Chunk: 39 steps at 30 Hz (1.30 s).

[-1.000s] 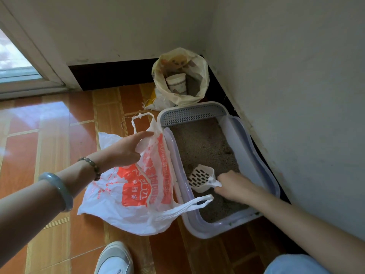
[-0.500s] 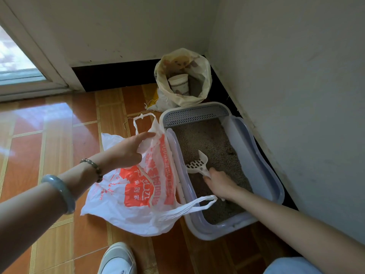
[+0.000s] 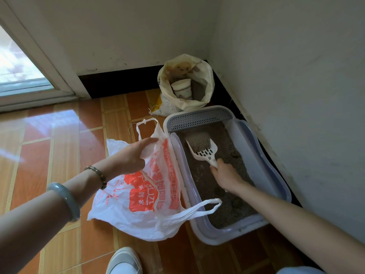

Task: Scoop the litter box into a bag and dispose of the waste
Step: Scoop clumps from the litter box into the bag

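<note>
Fig.: R. hand (image 3: 225, 175) fingers (image 3: 219, 162) clenched round scoop (image 3: 205, 154) handle, loaded blade just beyond them, inside litter box (image 3: 217, 235); L. hand (image 3: 130, 157) fingers pinch bag (image 3: 150, 194) rim, mouth beside box; we'd lift level, sift w/ small shakes, then tip just past L. fingertips.

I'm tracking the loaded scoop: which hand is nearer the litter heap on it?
Right. The right hand grips the handle of the litter scoop just behind the litter heap, inside the litter box; the left hand holds the rim of the plastic bag outside it.
</note>
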Each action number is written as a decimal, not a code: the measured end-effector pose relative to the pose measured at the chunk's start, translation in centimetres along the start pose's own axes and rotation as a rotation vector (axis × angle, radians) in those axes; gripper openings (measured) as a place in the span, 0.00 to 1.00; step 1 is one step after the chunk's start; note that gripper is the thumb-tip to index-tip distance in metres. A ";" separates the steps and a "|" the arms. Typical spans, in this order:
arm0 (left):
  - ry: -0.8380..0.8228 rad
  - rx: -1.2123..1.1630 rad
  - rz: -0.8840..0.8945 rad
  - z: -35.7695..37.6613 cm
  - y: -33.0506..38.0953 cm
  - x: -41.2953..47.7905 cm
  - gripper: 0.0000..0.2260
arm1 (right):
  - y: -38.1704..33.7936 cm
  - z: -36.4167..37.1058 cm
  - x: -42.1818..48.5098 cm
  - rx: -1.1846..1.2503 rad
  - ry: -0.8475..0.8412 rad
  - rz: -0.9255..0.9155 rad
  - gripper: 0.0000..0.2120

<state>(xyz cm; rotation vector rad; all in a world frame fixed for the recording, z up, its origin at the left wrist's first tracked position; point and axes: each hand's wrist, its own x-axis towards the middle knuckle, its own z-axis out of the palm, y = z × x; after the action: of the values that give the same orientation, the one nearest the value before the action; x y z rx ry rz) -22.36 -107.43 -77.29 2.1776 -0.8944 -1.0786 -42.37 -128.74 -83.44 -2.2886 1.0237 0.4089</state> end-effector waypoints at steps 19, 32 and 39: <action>0.016 0.046 0.016 0.6 0.8 0.4 0.34 | 4.0 -5.8 -3.2 -0.100 0.208 -0.203 0.12; 0.021 0.045 0.007 0.1 1.0 -0.2 0.34 | 3.4 -7.9 -3.5 -0.252 0.236 -0.244 0.09; 0.033 0.061 0.010 -0.1 1.1 -0.2 0.35 | 3.7 -8.7 -3.1 -0.306 0.250 -0.265 0.10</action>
<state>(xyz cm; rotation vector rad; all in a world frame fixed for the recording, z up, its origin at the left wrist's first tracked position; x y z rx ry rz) -22.74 -107.96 -76.43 2.2311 -0.9337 -1.0196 -46.83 -134.40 -76.56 -2.7623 0.7977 0.1809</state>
